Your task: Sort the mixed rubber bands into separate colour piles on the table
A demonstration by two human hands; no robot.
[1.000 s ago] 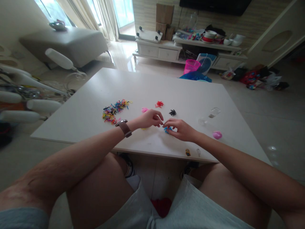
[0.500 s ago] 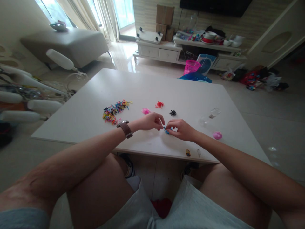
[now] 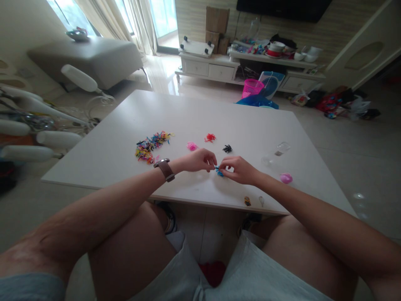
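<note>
Over the front half of the white table [image 3: 188,117], my two hands almost meet at the fingertips. My left hand [image 3: 202,160], with a brown-strapped watch on its wrist, pinches one end of what looks like a small dark rubber band [image 3: 216,168]. Its other end is between the thumb and finger of my right hand [image 3: 237,169]. Just beneath lies a small blue heap of bands [image 3: 220,173], partly covered by the right fingers. Beyond the hands are a pink heap [image 3: 191,146], a red heap [image 3: 210,137] and a black heap [image 3: 227,148].
A large mixed-colour pile [image 3: 152,146] spreads at the left. Toward the right lie a clear plastic container [image 3: 282,148] and a pink lump [image 3: 286,178]. Near the front edge are a yellow cartoon figure [image 3: 247,201] and a small clear piece [image 3: 261,201].
The right fingers have shifted slightly up, uncovering a little more of the blue heap. Both hands keep their pinch; all else on the table stays put.
</note>
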